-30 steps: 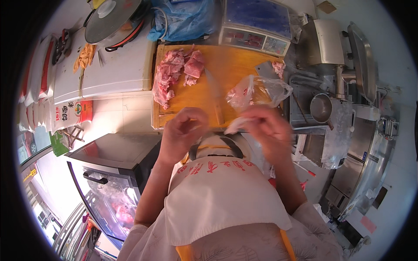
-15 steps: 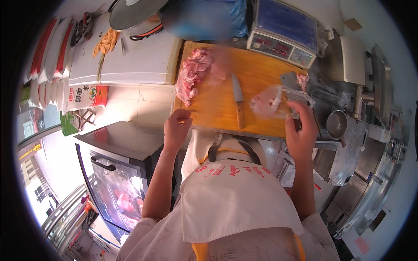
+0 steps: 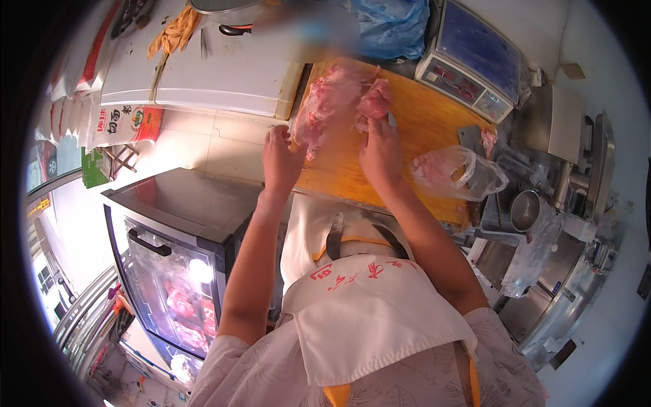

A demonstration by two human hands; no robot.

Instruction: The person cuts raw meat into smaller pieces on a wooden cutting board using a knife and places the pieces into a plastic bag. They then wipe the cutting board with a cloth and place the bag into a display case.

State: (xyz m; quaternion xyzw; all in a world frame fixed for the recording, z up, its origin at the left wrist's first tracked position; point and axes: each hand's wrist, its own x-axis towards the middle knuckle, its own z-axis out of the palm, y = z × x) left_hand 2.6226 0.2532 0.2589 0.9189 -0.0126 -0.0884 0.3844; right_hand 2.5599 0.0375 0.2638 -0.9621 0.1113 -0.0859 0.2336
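A wooden board carries a large piece of raw pink meat, partly blurred, and a smaller chunk to its right. My left hand is beside the large piece at the board's left side, fingers loosely bent and apart, holding nothing visible. My right hand reaches to just below the smaller chunk, its fingers curled; what they grip is hidden. A clear plastic bag with meat lies right of it. The knife seen earlier is not clearly visible.
A scale and blue bag stand behind the board, a white chest with an orange glove at back left, a glass-door cabinet at lower left. A steel pan and metal equipment crowd the right.
Both hands have moved forward over the board toward the meat, the right one also leftward from near the plastic bag. The pale scrap seen in my right hand earlier is out of sight.
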